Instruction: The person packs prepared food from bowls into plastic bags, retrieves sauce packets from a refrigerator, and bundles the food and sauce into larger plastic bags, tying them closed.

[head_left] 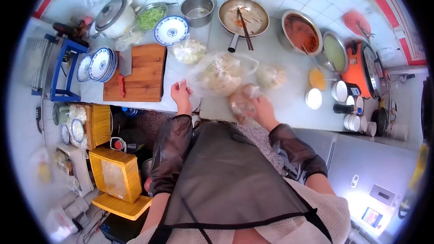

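My left hand (181,97) is at the front edge of the counter, its fingers pinched at the thin left edge of a large clear plastic bag (221,74). Pale food packed in smaller bags shows through it. My right hand (263,110) is closed on the top of a plastic bag of brownish food (242,101), held low by the counter's front edge. What is inside that bag is blurred. Just behind it lies a smaller knotted bag of pale food (271,77). Another bag of pale greens (189,51) rests to the left of the large one.
On the left, a cleaver (125,63) and a red-handled tool (121,86) lie on a wooden cutting board (149,70), beside stacked plates (101,64). At the back stand a frying pan (228,16) with chopsticks and a pot of red sauce (300,31). Several white bowls (313,99) are right.
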A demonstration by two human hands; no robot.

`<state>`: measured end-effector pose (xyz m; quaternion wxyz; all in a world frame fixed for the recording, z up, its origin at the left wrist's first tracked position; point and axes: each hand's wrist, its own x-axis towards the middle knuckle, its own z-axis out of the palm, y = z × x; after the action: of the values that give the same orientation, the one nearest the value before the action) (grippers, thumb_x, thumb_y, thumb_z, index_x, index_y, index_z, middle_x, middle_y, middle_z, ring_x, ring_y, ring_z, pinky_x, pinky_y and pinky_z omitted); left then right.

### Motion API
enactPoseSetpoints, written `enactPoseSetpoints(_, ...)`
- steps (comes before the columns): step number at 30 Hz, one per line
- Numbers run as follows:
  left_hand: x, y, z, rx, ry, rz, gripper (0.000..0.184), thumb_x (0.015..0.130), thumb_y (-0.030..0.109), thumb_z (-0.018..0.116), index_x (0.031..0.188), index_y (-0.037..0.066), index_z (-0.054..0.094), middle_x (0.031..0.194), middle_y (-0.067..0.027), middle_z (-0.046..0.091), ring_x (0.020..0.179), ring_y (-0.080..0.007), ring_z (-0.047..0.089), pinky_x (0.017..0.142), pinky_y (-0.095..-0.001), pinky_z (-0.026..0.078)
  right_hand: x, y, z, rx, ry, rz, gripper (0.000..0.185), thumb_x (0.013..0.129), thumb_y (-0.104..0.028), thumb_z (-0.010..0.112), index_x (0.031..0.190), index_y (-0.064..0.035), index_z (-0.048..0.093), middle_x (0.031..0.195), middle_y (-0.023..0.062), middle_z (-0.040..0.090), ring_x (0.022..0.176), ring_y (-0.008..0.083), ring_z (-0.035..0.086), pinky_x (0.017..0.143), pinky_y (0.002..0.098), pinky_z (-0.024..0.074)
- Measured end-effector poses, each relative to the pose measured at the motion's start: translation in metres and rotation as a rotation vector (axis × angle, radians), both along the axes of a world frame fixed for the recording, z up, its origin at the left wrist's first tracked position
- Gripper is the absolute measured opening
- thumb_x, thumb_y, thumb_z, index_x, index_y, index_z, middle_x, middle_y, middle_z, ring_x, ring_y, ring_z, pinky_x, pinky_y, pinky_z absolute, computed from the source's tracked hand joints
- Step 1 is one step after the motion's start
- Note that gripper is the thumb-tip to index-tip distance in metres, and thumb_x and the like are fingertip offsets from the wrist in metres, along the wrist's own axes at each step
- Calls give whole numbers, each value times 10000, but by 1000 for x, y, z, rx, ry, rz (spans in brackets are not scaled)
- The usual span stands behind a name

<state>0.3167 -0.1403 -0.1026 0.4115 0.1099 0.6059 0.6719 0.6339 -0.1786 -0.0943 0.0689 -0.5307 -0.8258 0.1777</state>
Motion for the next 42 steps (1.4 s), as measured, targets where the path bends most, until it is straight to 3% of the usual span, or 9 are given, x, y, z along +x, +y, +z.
enactPoseSetpoints(7, -5, -11, 22, -59, -80, -198, 130, 856, 134, 631, 868, 31, 552, 619, 23, 474, 499, -69, 434, 465, -208, 324, 8, 21, -19, -310, -119, 171, 254, 817, -320, 582, 852, -70, 616, 695, 151, 621, 682, 336, 612, 608, 440, 467)
enactPoseSetpoints(12, -3, -11, 44, 49, -179, -114, 118, 868, 145, 619, 888, 29, 613, 602, 42, 460, 523, -47, 426, 477, -192, 283, 7, 50, 69, -275, 106, 207, 326, 857, -324, 528, 758, -24, 612, 659, 157, 595, 627, 308, 603, 575, 424, 455)
enactPoseSetpoints(17, 11, -14, 51, 60, -219, -174, 168, 887, 153, 598, 987, 24, 640, 576, 60, 412, 509, -37, 375, 470, -192, 254, -35, 87, 177, -844, 612, -40, 291, 882, -306, 542, 711, -78, 602, 576, -37, 501, 487, 69, 434, 427, 248, 314)
enactPoseSetpoints(22, 23, -27, 89, 60, -22, -351, 286, 903, 118, 565, 1175, 40, 603, 576, 91, 385, 499, -17, 305, 448, -189, 228, -110, 138, 141, -1314, 842, -291, 204, 877, -240, 564, 693, -152, 578, 566, -89, 442, 459, 3, 353, 405, 199, 242)
enactPoseSetpoints(29, 13, -33, 91, 98, -93, -227, 291, 922, 90, 503, 1198, 10, 546, 623, 30, 489, 501, -38, 370, 446, -185, 277, -240, 117, 15, -705, 1397, -276, 231, 870, -197, 564, 691, -53, 587, 655, 22, 581, 575, 102, 525, 525, 231, 411)
enactPoseSetpoints(32, -18, -11, 68, 154, -23, -251, 212, 925, 86, 487, 1100, -19, 546, 725, -65, 590, 519, -69, 456, 468, -194, 346, -249, 102, 7, -1046, 985, -173, 272, 902, -190, 515, 683, -40, 574, 655, 18, 576, 589, 113, 529, 549, 252, 417)
enactPoseSetpoints(34, -28, -10, 64, 133, 191, -381, 347, 911, 28, 451, 1251, -41, 439, 1008, -127, 641, 578, -81, 508, 500, -204, 368, -248, 102, -29, -587, 794, 131, 272, 900, -242, 497, 778, -18, 590, 634, 38, 595, 555, 129, 560, 504, 275, 437)
enactPoseSetpoints(36, -27, -8, 56, 145, 248, -457, 425, 896, 39, 484, 1298, -45, 376, 1194, -171, 580, 599, -104, 528, 535, -218, 415, -219, 99, 20, -679, 881, 46, 200, 894, -188, 490, 816, -18, 561, 722, 82, 609, 586, 191, 580, 546, 321, 464)
enactPoseSetpoints(42, 24, 19, 30, 82, 1400, -547, 571, 749, 30, 598, 1290, 52, 418, 1024, -178, 598, 817, -338, 587, 726, -423, 466, -155, 104, -17, 27, 399, -3, 187, 752, -19, 521, 934, -38, 558, 851, 161, 590, 745, 350, 574, 656, 428, 454)
